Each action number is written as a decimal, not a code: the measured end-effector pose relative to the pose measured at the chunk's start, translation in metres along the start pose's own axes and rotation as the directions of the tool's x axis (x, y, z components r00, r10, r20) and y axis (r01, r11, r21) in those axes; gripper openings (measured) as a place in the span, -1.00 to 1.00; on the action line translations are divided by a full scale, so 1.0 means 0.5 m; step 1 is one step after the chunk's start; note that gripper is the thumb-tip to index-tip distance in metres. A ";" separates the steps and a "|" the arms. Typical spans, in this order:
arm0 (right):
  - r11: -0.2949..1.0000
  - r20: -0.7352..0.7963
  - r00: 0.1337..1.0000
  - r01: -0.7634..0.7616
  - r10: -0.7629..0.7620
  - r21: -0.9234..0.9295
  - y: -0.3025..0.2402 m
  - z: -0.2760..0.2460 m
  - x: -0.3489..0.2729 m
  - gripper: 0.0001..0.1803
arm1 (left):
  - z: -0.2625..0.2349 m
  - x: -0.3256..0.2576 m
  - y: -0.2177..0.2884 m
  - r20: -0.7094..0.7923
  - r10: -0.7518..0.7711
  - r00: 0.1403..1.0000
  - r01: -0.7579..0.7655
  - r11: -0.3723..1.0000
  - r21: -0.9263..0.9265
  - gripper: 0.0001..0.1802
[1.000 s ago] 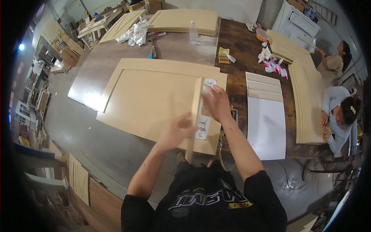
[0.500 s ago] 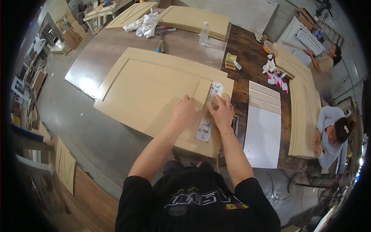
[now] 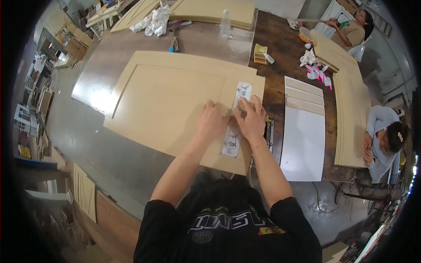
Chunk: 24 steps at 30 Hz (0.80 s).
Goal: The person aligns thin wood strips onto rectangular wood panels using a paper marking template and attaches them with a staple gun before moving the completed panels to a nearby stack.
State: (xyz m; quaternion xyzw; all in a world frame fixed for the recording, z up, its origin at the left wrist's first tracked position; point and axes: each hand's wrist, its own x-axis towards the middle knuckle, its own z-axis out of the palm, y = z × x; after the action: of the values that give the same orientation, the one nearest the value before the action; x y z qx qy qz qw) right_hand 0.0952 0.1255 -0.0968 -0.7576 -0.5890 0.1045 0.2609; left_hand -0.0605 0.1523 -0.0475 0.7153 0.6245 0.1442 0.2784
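A tan panel [image 3: 171, 96] with a recessed rectangle lies flat on the workbench before me. Along its right part runs a narrow white strip [image 3: 230, 144] with dark, picture-like markings. My left hand [image 3: 211, 120] rests beside the strip's left edge, fingers curled; whatever may be pinched in them is hidden. Over the strip's middle is my right hand [image 3: 251, 120], its bent fingers apart and its fingertips on or just above the strip. That hand covers the middle of the markings.
Beyond the panel stand a clear bottle [image 3: 225, 24], crumpled white plastic [image 3: 153, 21] and stacked tan panels [image 3: 210, 9]. To the right lie a white board [image 3: 302, 144], a yellow block [image 3: 260, 53] and pink-and-white items [image 3: 319, 74]. Two people work beside further panels [image 3: 351, 105].
The whole view has shifted a little. Both my hands stay by the strip, with the right index finger and thumb slightly farther apart. The far person at right has turned and moved.
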 end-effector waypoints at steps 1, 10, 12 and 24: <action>1.000 0.022 1.000 -0.003 0.003 0.000 0.000 -0.001 -0.002 -0.44 | 0.007 -0.005 -0.007 -0.043 0.024 0.999 -0.024 1.000 0.000 -0.56; 0.999 0.025 1.000 -0.013 0.011 0.053 -0.002 0.008 0.010 -0.43 | 0.075 -0.045 -0.080 -0.208 0.371 0.905 -0.346 0.927 0.146 -0.44; 0.999 0.003 1.000 0.014 -0.014 0.050 -0.011 0.006 0.012 -0.43 | 0.074 -0.034 -0.071 -0.169 0.318 0.933 -0.294 0.943 0.155 -0.47; 0.997 0.028 1.000 -0.007 0.005 0.073 -0.004 -0.006 0.007 -0.44 | 0.002 0.041 -0.102 0.139 0.471 0.871 -0.489 0.811 0.322 -0.40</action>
State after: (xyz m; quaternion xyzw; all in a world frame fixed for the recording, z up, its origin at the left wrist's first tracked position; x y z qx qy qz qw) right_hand 0.0958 0.1286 -0.0927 -0.7479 -0.5860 0.1373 0.2799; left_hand -0.0977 0.1753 -0.0808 0.8908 0.4315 0.0785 0.1190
